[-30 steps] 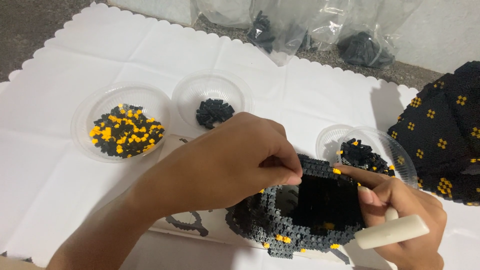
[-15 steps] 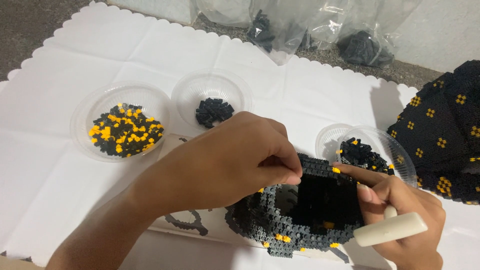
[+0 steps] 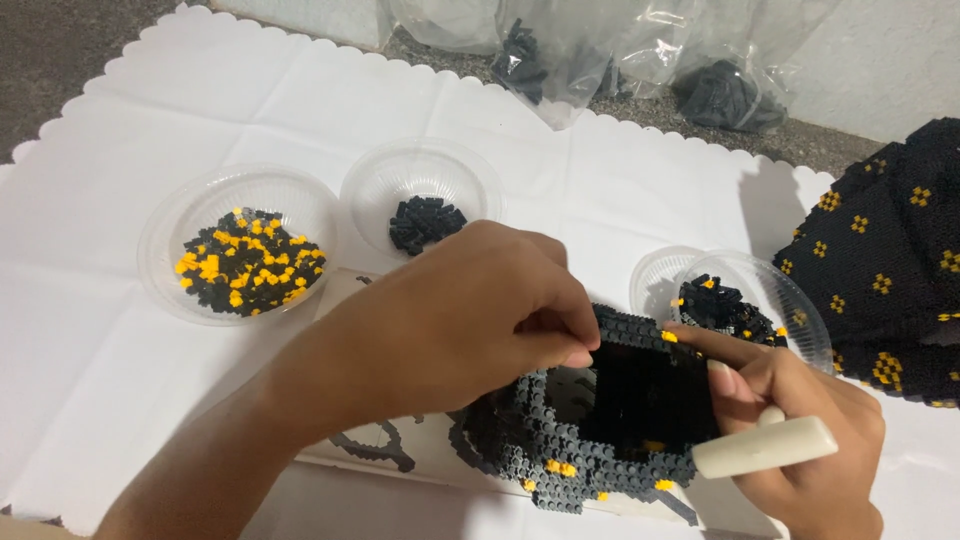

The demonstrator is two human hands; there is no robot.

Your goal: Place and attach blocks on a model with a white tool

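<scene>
A dark grey and black small-brick model [image 3: 585, 440] with a few yellow studs sits on a printed sheet at the near edge of the white cloth. My left hand [image 3: 470, 320] covers its upper left part, thumb and finger pinched at the rim of the model's hollow middle; whether a brick is between them is hidden. My right hand [image 3: 795, 430] rests against the model's right side and holds a cream-coloured stick tool [image 3: 765, 447], its index finger lying along the top edge.
A clear bowl [image 3: 160, 270] of black and yellow bricks and a clear bowl [image 3: 370, 195] of black bricks stand at left. Another clear bowl [image 3: 800, 320] of mixed bricks is at right. A black, yellow-dotted brick build [image 3: 890, 260] is at far right; plastic bags [image 3: 560, 50] lie behind.
</scene>
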